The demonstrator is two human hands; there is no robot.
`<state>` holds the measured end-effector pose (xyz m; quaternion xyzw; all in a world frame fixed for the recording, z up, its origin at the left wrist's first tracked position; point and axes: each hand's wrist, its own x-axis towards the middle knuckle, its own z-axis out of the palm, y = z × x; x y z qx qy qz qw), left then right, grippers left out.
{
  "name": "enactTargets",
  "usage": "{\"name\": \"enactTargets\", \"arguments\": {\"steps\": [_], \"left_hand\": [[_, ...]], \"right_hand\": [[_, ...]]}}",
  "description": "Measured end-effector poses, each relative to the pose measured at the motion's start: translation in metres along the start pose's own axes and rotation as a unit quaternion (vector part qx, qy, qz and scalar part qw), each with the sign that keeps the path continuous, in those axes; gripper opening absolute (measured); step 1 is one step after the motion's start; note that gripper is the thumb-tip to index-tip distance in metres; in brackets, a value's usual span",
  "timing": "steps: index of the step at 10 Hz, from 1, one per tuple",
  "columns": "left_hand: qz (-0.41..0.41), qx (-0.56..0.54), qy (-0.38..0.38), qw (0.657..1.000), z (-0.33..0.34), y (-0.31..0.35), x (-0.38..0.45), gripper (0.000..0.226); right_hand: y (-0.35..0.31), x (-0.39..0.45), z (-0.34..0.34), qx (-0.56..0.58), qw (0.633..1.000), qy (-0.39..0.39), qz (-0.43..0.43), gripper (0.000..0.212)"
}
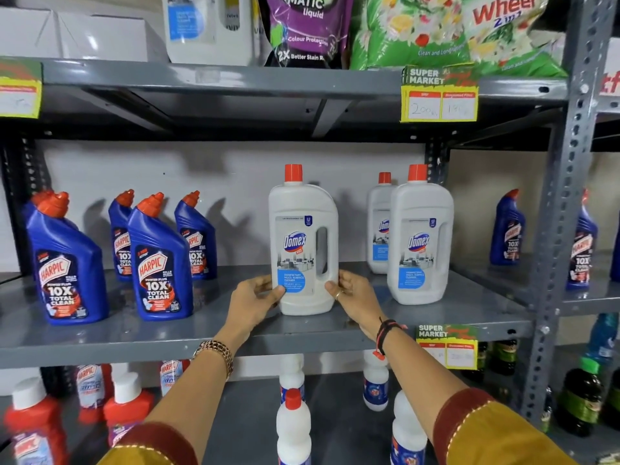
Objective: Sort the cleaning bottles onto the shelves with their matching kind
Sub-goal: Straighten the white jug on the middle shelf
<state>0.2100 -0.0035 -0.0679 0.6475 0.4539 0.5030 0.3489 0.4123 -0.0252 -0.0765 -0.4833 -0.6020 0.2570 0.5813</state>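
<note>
A white Domex bottle (303,243) with a red cap stands upright in the middle of the grey middle shelf (208,327). My left hand (253,298) grips its lower left side and my right hand (352,297) grips its lower right side. Two more white Domex bottles (419,243) stand to the right on the same shelf, one behind the other. Several blue Harpic bottles (159,260) with red caps stand in a group on the left part of the shelf.
The upper shelf holds a white jug (208,28), a purple pouch (307,28) and green detergent bags (446,31). The lower shelf carries red bottles (33,424) and white bottles (293,427). A perforated grey upright (560,209) stands at right, with blue Harpic bottles (508,229) beyond it.
</note>
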Motion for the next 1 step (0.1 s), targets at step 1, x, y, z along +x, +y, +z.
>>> {"name": "enactTargets", "arguments": {"steps": [1], "left_hand": [[0.007, 0.000, 0.004, 1.000, 0.0007, 0.0017, -0.0019, 0.041]], "right_hand": [[-0.0040, -0.0004, 0.0014, 0.010, 1.000, -0.006, -0.002, 0.030]]}}
